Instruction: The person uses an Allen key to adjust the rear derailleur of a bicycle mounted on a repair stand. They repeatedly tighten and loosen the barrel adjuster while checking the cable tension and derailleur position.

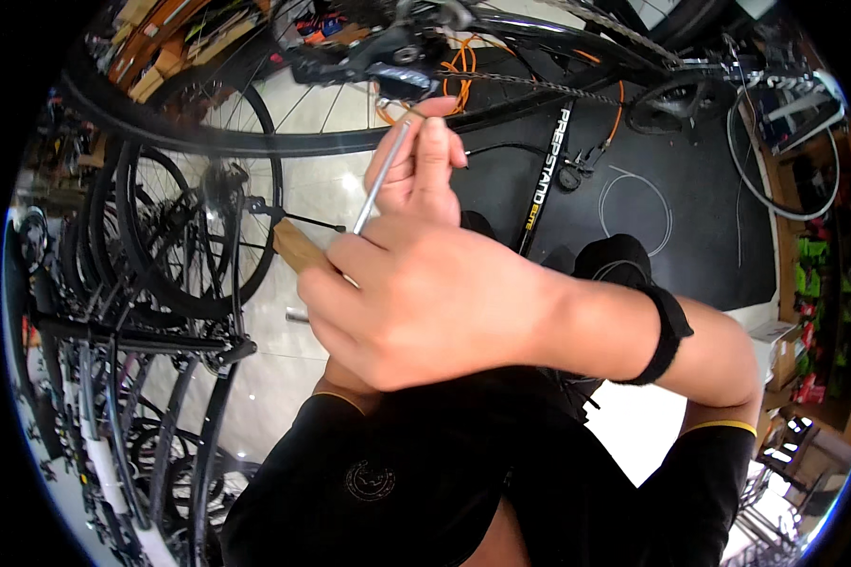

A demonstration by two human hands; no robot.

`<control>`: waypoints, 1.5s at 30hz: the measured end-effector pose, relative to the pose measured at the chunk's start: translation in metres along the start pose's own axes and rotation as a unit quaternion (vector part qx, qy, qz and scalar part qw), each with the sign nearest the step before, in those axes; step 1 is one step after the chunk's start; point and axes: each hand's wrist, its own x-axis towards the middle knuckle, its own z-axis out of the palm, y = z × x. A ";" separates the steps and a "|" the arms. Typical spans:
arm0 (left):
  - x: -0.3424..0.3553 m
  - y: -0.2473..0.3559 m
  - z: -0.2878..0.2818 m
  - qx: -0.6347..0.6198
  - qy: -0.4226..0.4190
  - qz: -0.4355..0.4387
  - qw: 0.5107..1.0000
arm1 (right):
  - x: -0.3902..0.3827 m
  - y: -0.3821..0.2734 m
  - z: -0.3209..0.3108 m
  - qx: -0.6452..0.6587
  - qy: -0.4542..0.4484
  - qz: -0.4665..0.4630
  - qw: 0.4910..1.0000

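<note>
My right hand [407,293], a dark band on its wrist, is closed round a thin silver metal rod [383,180] that slants up and away from the fist. A short metal end [296,314] sticks out at the fist's left side; whether it belongs to the rod is hidden. A flat brown piece [298,248] shows beside the same fingers. Just beyond, my left hand [418,165] is closed, thumb against finger, close to the rod's tip; what it pinches is too small to make out. Above both hands hangs a black rear derailleur [402,76] with its chain [548,87].
A bicycle wheel [303,144] arcs across the upper left. The repair stand's black leg [546,180] crosses a dark mat [709,246], where a coiled pale cable [669,222] lies. An orange cable [463,61] hangs behind the derailleur. Several bikes [184,350] crowd the left side.
</note>
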 end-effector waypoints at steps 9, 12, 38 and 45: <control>-0.006 0.026 0.002 0.092 -0.013 -0.078 0.993 | 0.022 0.023 0.022 -0.056 -0.137 -0.095 0.984; -0.005 0.028 -0.003 0.076 -0.036 -0.082 0.993 | 0.025 0.019 0.024 -0.050 -0.132 -0.112 0.984; -0.002 0.003 -0.003 -0.014 -0.022 0.011 1.000 | 0.026 -0.026 -0.006 0.041 -0.102 -0.087 0.990; -0.002 0.012 -0.014 -0.074 -0.048 -0.096 0.991 | -0.047 -0.020 -0.097 -0.043 -0.161 0.135 0.977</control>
